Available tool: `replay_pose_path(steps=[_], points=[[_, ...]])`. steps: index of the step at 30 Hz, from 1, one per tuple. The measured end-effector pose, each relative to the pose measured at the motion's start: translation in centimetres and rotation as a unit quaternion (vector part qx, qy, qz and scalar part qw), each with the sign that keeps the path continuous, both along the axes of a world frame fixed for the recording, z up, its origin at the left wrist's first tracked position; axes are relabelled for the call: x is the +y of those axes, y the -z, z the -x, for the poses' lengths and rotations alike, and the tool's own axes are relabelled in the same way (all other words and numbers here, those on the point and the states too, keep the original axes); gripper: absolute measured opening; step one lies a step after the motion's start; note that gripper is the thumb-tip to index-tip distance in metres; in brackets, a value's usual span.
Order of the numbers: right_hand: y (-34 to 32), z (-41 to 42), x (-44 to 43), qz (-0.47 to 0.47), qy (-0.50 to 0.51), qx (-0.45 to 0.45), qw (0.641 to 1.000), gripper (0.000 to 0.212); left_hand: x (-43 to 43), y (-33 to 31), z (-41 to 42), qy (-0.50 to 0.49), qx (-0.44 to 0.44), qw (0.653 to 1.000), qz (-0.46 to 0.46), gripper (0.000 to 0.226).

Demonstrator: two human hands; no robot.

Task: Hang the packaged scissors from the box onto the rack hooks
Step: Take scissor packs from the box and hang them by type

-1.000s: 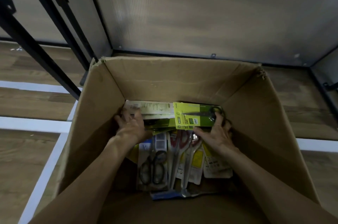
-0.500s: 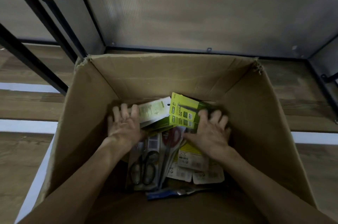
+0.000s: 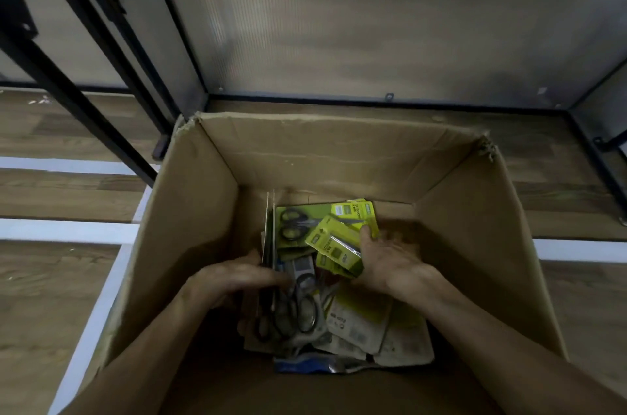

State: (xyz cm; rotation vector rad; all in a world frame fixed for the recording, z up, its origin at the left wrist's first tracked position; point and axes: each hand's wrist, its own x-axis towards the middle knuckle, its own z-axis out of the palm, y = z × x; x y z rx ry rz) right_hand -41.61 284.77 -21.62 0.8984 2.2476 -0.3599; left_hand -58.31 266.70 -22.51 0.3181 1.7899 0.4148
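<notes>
**Gathering packs in the box, nothing on a hook yet**

To my eye this is the picking-up step: packs are being collected inside the box, and no rack hook shows anywhere in view. The big open brown cardboard box (image 3: 203,228) fills the middle and lower frame. It stands on a wood-plank floor (image 3: 61,279) below a black metal frame (image 3: 84,75) in the upper left.

On the box bottom lies a loose heap of carded scissors packs (image 3: 353,323), overlapping at all angles. A yellow-green pack of black-handled scissors (image 3: 305,221) lies flat at the far end. The left hand (image 3: 234,282), left of centre, curls round a few thin packs stood on edge (image 3: 269,228). The right hand (image 3: 390,262), right of centre, pinches a smaller yellow-green scissors pack (image 3: 334,245), thumb on its face, tilted above the heap.

Next, I'd say, both hands must lift clear of the box walls. Then each card's hang hole needs finding and turning toward a hook.
</notes>
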Motion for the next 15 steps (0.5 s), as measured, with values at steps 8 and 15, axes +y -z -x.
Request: replay_pose_path(steps=[8, 15], points=[[0.7, -4.5, -2.4, 0.166, 0.168, 0.050, 0.970, 0.117, -2.1, -2.6, -2.8, -0.085, -0.038, 0.993, -0.072, 0.117], [-0.8, -3.8, -4.4, 0.231, 0.297, 0.117, 0.919, 0.103, -1.8, -2.7, -5.4, -0.112, -0.050, 0.976, -0.180, 0.073]])
